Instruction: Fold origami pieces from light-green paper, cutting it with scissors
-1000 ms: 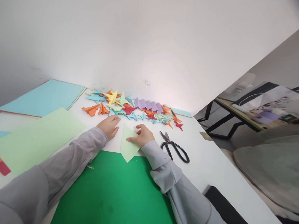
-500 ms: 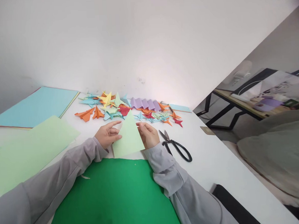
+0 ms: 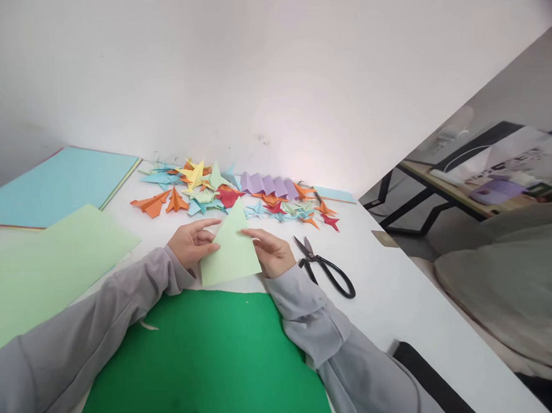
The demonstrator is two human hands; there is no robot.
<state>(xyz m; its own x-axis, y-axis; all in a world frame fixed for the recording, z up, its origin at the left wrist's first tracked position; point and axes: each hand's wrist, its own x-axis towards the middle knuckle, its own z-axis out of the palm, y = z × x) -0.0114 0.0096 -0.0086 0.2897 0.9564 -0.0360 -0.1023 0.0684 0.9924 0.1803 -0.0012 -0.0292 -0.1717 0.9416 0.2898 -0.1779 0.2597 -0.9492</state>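
A pale green folded paper, shaped like a tall triangle, is held up just above the white table. My left hand pinches its left edge between thumb and fingers. My right hand grips its right edge, fingers stretched across the front. Both arms wear grey sleeves. A large dark green sheet lies on the table right below the hands.
A heap of folded paper shapes in several colours lies by the wall. Black scissors rest right of my right hand. A light green sheet and a blue paper stack lie left. The table edge runs diagonally right.
The folded paper lay flat on the table under both hands a second ago. Both hands have since lifted it and turned its point upward, and they now hold it by its edges.
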